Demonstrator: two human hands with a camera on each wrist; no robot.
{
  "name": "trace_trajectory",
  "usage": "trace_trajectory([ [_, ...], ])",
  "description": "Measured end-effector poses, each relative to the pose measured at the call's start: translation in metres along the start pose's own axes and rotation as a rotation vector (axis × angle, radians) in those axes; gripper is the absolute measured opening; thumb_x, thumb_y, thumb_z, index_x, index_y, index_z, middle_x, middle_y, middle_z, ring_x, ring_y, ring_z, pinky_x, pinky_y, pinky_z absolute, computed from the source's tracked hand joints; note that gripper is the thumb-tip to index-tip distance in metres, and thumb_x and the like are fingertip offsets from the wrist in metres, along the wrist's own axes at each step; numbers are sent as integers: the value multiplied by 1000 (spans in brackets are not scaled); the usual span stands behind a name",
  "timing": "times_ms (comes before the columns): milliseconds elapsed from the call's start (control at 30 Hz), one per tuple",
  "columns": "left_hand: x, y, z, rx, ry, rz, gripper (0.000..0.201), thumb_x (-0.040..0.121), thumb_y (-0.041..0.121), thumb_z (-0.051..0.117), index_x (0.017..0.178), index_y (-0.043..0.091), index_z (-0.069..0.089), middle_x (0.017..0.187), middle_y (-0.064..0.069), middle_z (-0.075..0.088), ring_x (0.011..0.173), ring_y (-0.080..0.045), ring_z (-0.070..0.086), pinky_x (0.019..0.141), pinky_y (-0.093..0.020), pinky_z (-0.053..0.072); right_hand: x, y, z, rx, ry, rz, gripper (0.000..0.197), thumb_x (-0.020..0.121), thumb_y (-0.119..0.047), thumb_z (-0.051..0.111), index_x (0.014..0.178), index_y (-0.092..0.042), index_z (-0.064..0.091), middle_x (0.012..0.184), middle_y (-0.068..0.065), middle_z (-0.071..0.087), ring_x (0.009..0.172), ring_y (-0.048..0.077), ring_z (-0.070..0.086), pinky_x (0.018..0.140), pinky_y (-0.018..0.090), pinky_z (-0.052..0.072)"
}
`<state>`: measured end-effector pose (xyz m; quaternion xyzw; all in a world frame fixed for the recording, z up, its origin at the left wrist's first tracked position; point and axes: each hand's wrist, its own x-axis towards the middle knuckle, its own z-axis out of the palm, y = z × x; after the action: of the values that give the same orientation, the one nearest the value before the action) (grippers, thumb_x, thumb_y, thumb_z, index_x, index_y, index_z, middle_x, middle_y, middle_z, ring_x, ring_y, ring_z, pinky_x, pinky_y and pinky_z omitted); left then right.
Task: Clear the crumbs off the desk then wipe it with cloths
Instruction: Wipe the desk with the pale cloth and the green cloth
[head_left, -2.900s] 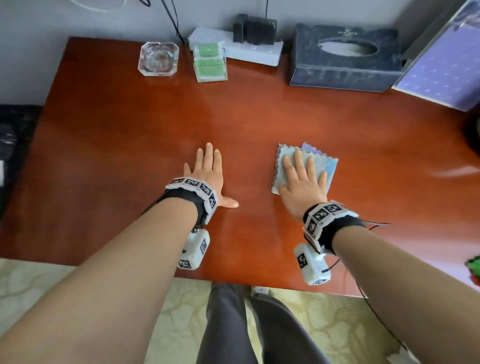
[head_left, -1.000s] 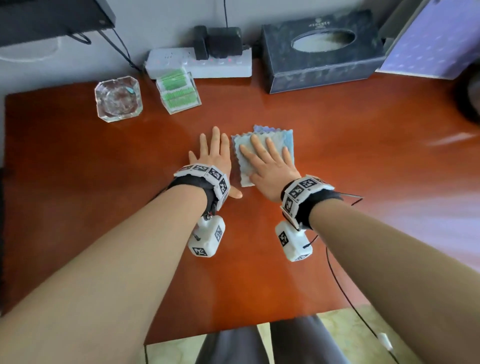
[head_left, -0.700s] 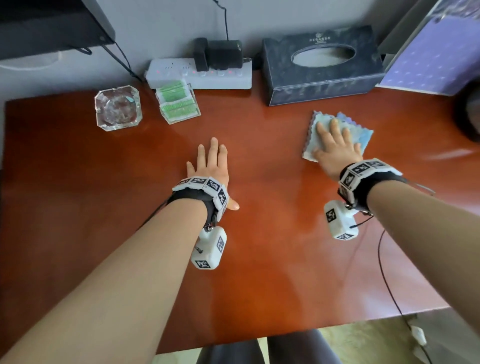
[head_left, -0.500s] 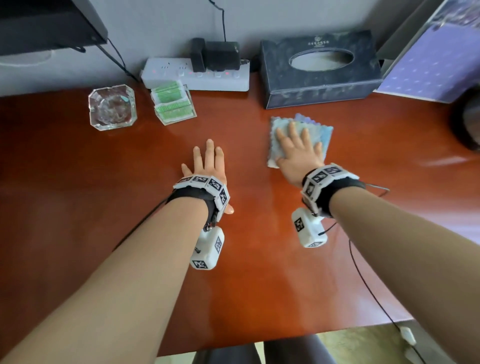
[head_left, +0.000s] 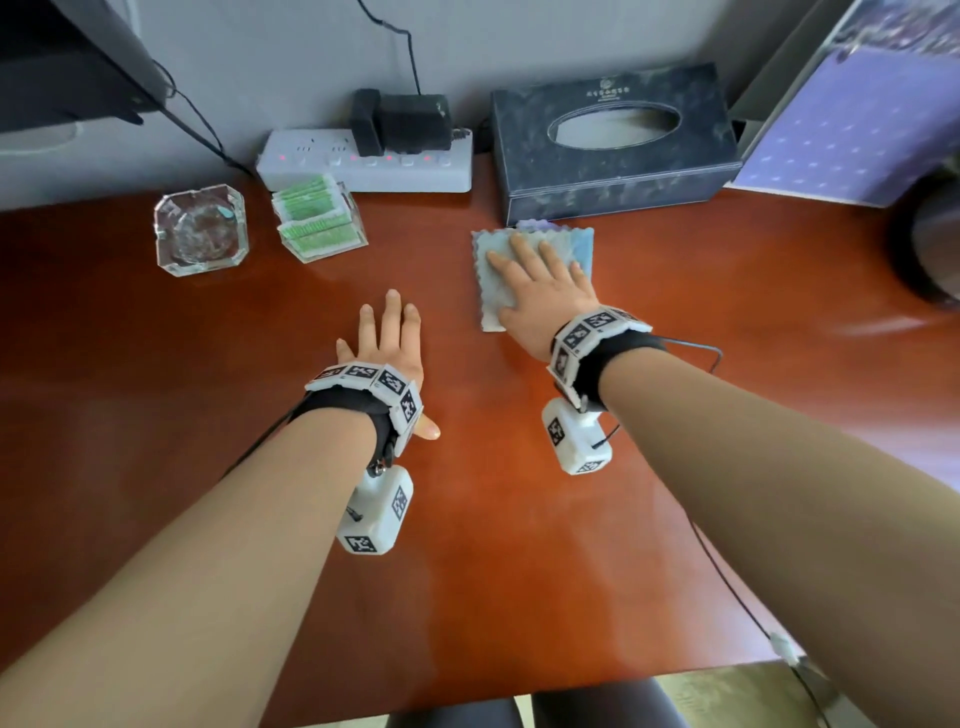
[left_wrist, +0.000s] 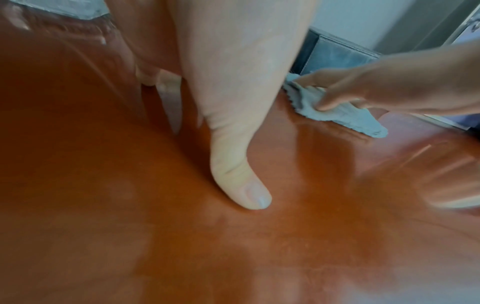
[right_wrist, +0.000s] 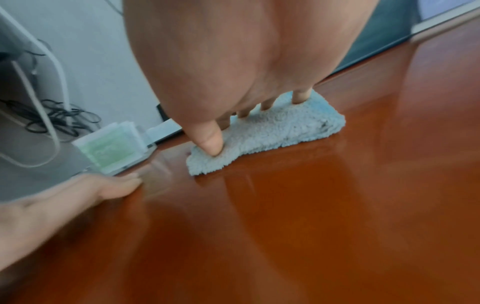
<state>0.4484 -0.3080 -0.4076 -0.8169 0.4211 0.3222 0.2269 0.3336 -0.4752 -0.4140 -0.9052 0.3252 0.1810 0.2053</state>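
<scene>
Desk (head_left: 519, 519) bears flat right hand (head_left: 540, 296) on unlabelled blue cloth (head_left: 491, 291).

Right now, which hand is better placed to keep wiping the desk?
Right. The right hand already presses flat on the blue cloth near the tissue box; the left hand lies bare on the desk.

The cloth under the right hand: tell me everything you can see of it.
The cloth is a pale blue, fluffy square with scalloped edges; a purple edge peeks out at its far side. It lies flat on the desk, just in front of the tissue box. The right hand presses on it with spread, straight fingers. The left hand rests flat on the desk, apart from it.
</scene>
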Motion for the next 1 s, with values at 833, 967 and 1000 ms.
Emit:
trace_trajectory([
  [833, -1, 3, -3, 1, -38, -35, 152, 60, 56, 87, 150, 13, -27, 156, -7, -37, 148, -36, -21, 120, -58, 9, -17, 46, -4, 10, -14, -1, 70, 94, -45, 41, 154, -41, 5, 163, -11, -13, 151, 22, -12, 121, 52, -3],
  [967, 0, 0, -2, -2, -31, -37, 152, 59, 57, 88, 150, 14, -27, 156, -6, -37, 148, -34, -21, 121, -57, 9, -31, 98, -12, 54, 29, 123, 72, 92, -44, 45, 154, -41, 7, 163, -11, -12, 151, 22, -10, 121, 52, -1],
  [1000, 0, 0, -1, -2, -24, -36, 153, 58, 57, 88, 151, 14, -26, 156, -6, -36, 148, -34, -21, 121, -57, 9, -36, 109, -13, 55, 36, 142, 73, 92, -43, 45, 154, -41, 7, 164, -11, -12, 151, 22, -10, 121, 52, -1],
])
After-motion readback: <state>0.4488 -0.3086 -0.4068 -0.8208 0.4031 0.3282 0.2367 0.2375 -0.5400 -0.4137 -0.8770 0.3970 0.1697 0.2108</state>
